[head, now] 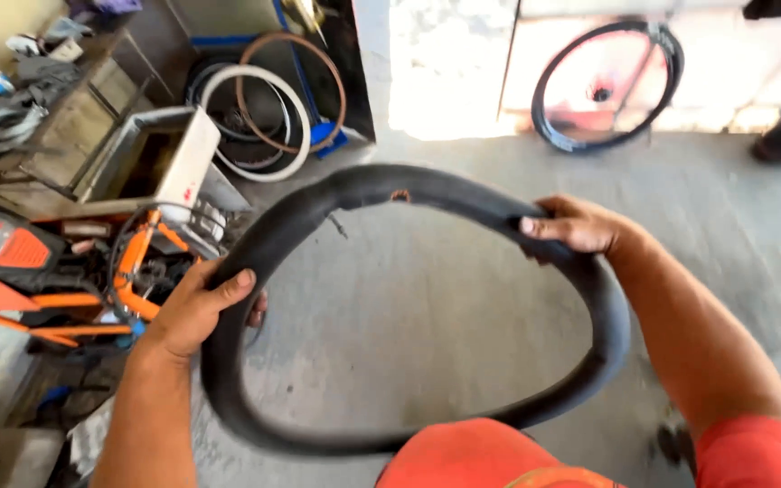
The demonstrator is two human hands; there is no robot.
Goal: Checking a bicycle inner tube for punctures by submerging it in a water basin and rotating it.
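Tube [427,190] within both hands' fingers [228,287]

A bicycle wheel [607,86] leans against the far wall. Spare rims [268,104] stand beside a metal box [151,158]. An orange machine [20,262] sits left.

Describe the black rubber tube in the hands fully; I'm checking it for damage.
The inner tube is a black, matte rubber loop, inflated and bent into a rough oval, held up above the concrete floor. The left hand grips its left side, the right hand its upper right. A small reddish mark sits on its top inner edge; whether that is damage cannot be told.
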